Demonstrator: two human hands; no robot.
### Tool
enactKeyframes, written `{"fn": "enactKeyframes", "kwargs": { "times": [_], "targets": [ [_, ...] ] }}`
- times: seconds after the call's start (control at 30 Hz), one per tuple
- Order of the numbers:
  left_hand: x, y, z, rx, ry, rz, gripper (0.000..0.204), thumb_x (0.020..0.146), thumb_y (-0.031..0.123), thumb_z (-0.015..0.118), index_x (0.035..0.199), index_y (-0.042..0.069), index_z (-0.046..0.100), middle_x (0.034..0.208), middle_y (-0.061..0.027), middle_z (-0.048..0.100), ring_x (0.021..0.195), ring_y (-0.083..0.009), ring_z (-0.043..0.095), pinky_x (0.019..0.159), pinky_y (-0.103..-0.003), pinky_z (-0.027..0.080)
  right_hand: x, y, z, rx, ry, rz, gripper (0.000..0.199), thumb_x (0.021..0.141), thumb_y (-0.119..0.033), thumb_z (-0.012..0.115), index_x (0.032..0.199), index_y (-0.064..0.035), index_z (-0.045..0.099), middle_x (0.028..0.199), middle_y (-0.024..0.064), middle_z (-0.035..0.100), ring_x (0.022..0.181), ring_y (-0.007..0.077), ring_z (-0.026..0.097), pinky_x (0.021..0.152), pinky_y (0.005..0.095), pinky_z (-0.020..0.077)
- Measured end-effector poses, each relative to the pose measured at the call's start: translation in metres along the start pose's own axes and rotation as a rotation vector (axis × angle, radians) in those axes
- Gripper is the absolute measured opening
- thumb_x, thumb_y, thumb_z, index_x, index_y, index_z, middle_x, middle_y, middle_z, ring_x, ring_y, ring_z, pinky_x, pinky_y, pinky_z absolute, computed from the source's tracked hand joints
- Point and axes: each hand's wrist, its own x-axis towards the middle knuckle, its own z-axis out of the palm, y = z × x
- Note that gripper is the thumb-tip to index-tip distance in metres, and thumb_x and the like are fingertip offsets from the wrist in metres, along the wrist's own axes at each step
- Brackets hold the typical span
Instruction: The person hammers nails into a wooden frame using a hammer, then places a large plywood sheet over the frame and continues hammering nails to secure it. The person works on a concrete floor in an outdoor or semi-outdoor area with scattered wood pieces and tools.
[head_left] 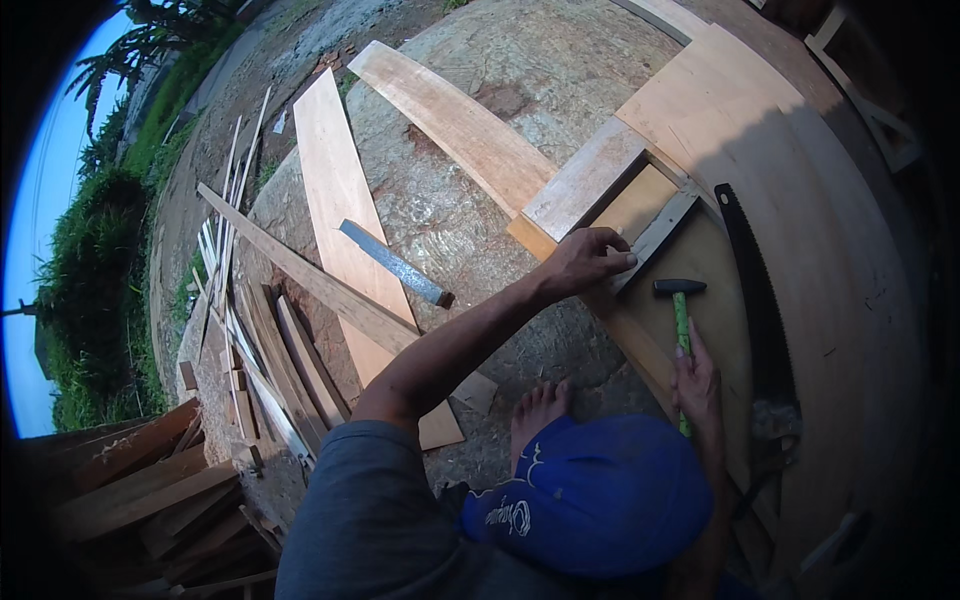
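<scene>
Looks like I'm lining up a hammering spot, so next is probably calling for a steady hold and a light tap. My left hand (592, 262) is pinching narrow at one pale strip (662, 232), 2 o'clock (can't tell what's between the fingertips), one green-handled hammer (681, 318) at 3 is sitting in the grip of my right hand (697, 385), and one saw (756, 285) is lying just beyond.

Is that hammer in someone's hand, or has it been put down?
It is held: the right hand closes around the hammer by its green handle, behind the dark head.
</scene>
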Motion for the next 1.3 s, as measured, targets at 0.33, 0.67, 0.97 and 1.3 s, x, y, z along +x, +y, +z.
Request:
{"fn": "enactKeyframes", "kwargs": {
  "times": [0.33,0.67,0.97,1.3],
  "targets": [
    [-0.015,0.039,0.083,-1.689,-0.322,0.042,0.093,0.099,0.074,0.035,0.149,-0.004,0.039,0.146,-0.0247,0.052,0.136,-0.0347,0.053,0.113,-0.045,0.047,-0.001,-0.05,-0.032,-0.323,0.334,-0.276,0.023,0.096,-0.012,0.065,0.117,-0.0041,0.07,0.103,0.0183,0.067,0.085,0.0348,0.069,0.076,0.0416,0.0545],
    [-0.019,0.043,0.098,-1.511,-0.161,0.07,0.065,0.104,0.046,0.054,0.147,-0.002,0.043,0.145,-0.0193,0.055,0.139,-0.0288,0.05,0.112,-0.041,0.046,0.014,-0.069,0.017,-0.212,0.376,-0.412,0.014,0.092,-0.009,0.069,0.104,-0.0044,0.067,0.095,0.0156,0.064,0.086,0.0336,0.068,0.073,0.0435,0.0538],
    [-0.025,0.037,0.115,-1.445,-0.025,0.009,0.024,0.105,0.014,0.058,0.126,0.002,0.058,0.127,-0.0147,0.066,0.116,-0.0236,0.066,0.103,-0.038,0.053,0.029,-0.065,-0.003,-0.219,0.291,-0.552,0.01,0.094,-0.011,0.065,0.098,-0.0016,0.064,0.087,0.0138,0.065,0.077,0.0321,0.067,0.069,0.0457,0.0527],
    [-0.038,0.026,0.104,-1.108,0.1,-0.002,0.016,0.101,0.02,0.066,0.104,0.004,0.066,0.084,-0.0009,0.065,0.073,-0.0094,0.061,0.063,-0.025,0.05,0.031,-0.061,-0.008,0.032,0.135,-0.246,0.018,0.102,-0.018,0.062,0.107,-0.0017,0.067,0.085,-0.0001,0.066,0.07,0.0052,0.059,0.057,0.0236,0.0491]
  ]
}}
